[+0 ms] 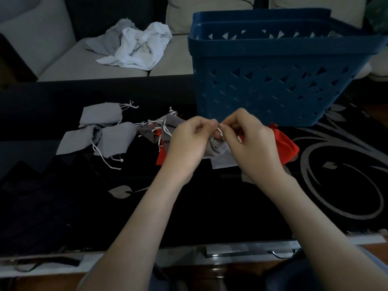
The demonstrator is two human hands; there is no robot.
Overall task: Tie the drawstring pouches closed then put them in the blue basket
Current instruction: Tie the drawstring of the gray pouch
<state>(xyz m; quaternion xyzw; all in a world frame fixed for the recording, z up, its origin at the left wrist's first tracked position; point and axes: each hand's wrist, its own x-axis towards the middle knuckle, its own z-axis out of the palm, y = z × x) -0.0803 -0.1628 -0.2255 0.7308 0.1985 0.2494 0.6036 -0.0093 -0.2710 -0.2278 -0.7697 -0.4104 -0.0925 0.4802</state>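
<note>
A grey drawstring pouch (218,151) sits bunched between my two hands just above the black table (210,206). My left hand (189,141) and my right hand (249,141) each pinch its white drawstring (219,129) at the gathered neck. A red pouch (287,145) lies under and right of my right hand. Another red pouch (161,156) peeks out under my left hand. Several grey pouches (100,114) with loose white strings lie to the left. The blue basket (279,80) stands directly behind my hands.
A grey sofa (69,57) runs behind the table, with a heap of white and grey cloth (138,45) on its seat. The table's near edge has a pale strip (241,250). A silver floral pattern (340,181) covers the table's right side.
</note>
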